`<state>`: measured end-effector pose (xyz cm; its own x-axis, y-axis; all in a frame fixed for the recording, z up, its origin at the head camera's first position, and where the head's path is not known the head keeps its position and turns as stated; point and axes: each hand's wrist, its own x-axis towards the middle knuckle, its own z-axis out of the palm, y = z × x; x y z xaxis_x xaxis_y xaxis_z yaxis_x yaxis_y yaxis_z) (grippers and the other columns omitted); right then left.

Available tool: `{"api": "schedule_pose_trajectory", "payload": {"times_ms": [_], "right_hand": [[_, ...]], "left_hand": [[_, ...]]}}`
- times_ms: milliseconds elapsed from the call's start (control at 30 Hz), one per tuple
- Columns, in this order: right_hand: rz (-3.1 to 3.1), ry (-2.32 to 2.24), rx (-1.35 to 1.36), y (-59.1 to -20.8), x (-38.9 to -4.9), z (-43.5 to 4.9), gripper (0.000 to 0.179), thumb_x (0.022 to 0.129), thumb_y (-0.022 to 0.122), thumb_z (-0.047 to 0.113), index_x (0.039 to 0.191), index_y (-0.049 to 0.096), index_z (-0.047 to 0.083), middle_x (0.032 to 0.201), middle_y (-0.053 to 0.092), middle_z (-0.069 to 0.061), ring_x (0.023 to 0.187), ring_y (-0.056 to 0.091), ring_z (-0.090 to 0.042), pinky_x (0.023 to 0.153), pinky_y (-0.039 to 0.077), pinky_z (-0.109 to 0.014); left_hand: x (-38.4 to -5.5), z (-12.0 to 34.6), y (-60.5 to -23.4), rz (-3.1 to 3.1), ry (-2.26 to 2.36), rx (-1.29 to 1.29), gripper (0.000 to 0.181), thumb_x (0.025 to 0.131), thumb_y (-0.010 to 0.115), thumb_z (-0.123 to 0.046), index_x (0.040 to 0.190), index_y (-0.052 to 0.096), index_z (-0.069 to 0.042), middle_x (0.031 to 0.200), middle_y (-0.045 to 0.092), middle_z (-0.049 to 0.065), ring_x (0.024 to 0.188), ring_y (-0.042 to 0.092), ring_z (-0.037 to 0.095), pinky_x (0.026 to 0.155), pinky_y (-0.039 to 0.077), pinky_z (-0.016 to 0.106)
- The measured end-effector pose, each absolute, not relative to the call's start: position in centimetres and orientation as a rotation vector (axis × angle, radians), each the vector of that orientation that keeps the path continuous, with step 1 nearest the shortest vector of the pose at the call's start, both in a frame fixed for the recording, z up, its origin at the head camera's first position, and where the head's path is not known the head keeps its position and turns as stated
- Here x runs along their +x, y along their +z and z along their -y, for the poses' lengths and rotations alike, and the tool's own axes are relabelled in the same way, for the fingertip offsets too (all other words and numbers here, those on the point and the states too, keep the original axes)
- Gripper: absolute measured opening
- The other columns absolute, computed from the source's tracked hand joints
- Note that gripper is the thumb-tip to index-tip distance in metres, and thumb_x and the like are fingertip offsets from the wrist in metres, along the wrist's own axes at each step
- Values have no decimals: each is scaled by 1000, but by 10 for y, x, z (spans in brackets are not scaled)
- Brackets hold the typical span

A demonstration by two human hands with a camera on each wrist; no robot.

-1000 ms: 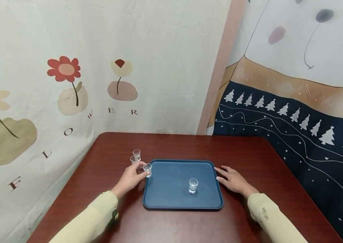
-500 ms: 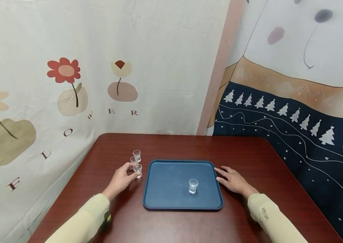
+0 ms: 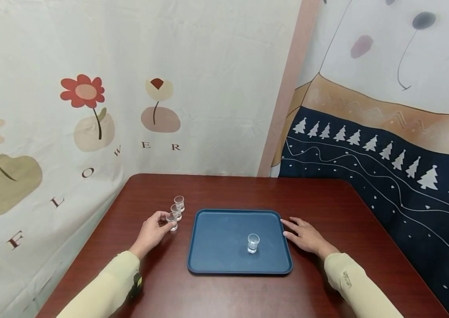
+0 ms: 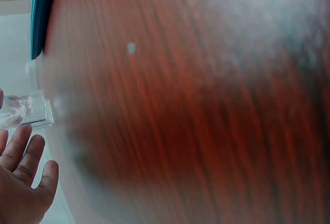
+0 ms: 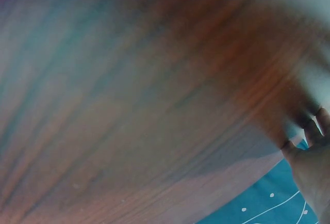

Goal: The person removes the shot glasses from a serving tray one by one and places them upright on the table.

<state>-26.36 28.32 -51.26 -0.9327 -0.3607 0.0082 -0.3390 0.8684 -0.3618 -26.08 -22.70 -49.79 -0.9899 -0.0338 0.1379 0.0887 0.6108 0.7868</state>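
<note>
My left hand [image 3: 151, 231] pinches a small clear shot glass [image 3: 173, 224] between thumb and fingers, left of the blue tray. In the left wrist view that glass [image 4: 32, 109] shows its thick base close to the tabletop. Two more shot glasses, a middle one [image 3: 177, 213] and a far one [image 3: 179, 203], stand behind it in a row. Another shot glass [image 3: 253, 244] stands on the blue tray [image 3: 220, 265], right of its middle. My right hand [image 3: 306, 235] lies with fingers spread at the tray's right rim; in the right wrist view its fingers [image 5: 312, 133] reach along the tabletop.
The reddish-brown wooden table [image 3: 224, 296] carries the tray and glasses. Behind it hangs a pale curtain [image 3: 216, 88] with printed flowers and letters. A dark blue patterned cloth [image 3: 367, 176] hangs along the right side.
My left hand has carried the shot glass leftward from over the tray's left edge to the front of the row of glasses. The right hand and the tray stay in place.
</note>
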Motion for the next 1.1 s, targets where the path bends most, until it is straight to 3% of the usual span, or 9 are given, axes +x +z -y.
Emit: {"api": "schedule_pose_trajectory", "payload": {"times_ms": [533,833,1100], "right_hand": [[-2978,-568,-555,-512,-264,-283,56,103,49,44,149,47,13,148,39,-27,134,37,-50,105,30,-67],[-2975,-566,-556,-511,-263,-283,55,103,50,43,149,47,14,149,39,-26,135,36,-49,105,30,-66],[-2976,-570,-571,-509,-262,-282,54,103,50,42,149,47,13,148,39,-27,134,36,-50,105,30,-66]], "left_hand": [[-265,230,-502,2712,-1304,-25,35,92,72,-17,118,57,1,109,67,16,104,62,32,90,48,45],[-263,231,-496,2700,-1330,-61,57,91,73,-18,136,46,4,122,58,23,112,58,38,94,48,50],[-266,227,-478,2654,-1283,-85,65,91,74,-26,141,44,2,135,50,26,122,49,40,100,41,54]]}}
